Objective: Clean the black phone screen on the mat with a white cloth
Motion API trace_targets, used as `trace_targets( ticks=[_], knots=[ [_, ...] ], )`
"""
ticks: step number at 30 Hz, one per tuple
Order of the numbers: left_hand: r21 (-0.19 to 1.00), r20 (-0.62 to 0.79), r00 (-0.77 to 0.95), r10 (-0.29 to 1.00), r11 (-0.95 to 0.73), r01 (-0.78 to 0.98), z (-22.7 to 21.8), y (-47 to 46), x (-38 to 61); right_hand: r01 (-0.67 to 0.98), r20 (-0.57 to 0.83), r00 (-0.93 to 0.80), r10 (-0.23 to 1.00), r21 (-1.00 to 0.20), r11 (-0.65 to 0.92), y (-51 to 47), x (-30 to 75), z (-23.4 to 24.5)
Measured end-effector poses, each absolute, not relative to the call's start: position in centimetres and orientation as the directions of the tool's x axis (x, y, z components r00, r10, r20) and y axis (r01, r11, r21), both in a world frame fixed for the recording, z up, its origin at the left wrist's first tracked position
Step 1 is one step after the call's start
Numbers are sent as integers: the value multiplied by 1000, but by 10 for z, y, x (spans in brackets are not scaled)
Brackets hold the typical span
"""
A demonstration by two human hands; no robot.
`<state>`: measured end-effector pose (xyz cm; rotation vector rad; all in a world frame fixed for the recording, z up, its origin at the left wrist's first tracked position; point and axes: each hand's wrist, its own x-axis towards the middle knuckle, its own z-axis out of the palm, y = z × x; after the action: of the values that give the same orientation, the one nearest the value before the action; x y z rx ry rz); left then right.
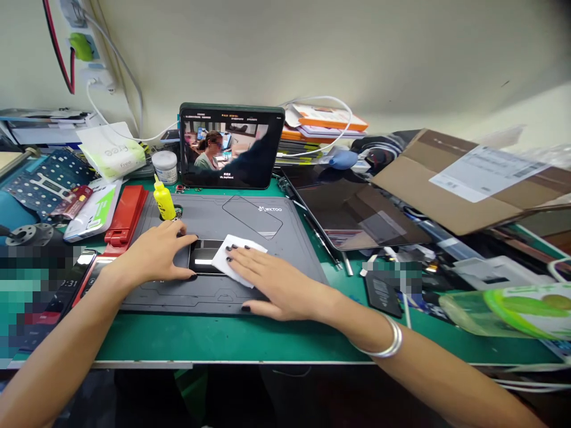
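Note:
On the grey work mat lies a dark, glossy phone with its long side running left to right. My left hand grips its left end, thumb on the near edge and fingers on the far edge. Under my right hand is a folded white wipe, pressed onto the phone's right part. The right fingers lie close together over the wipe and the thumb sticks out to the near side. The wipe hides that end of the phone. Just beyond my left hand stands a yellow dropper bottle.
A tablet playing a video stands behind the mat. To the left are a red stapler-like tool, a tissue pack and phones. A dark screen panel, a cardboard box and a green-lidded container crowd the right.

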<state>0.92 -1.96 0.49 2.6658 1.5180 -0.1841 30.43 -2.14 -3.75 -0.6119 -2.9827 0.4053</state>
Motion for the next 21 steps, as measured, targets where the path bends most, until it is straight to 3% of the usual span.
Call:
trace_targets(
  ticks=[4, 10, 15, 21],
  knots=[
    [-9, -147, 493, 858, -499, 866, 6, -19, 10, 483, 25, -863, 504, -249, 840, -20, 306, -37],
    [2, -130, 503, 854, -508, 862, 3, -19, 8, 365, 6, -925, 380, -259, 894, -29, 302, -34],
    [-3, -146, 492, 858, -497, 867, 4, -19, 8, 508, 7, -853, 522, -222, 832, -21, 307, -33],
    [-5, -136, 503, 854, -508, 861, 4, -19, 9, 371, 11, -921, 388, -268, 889, -30, 301, -34]
  ],
)
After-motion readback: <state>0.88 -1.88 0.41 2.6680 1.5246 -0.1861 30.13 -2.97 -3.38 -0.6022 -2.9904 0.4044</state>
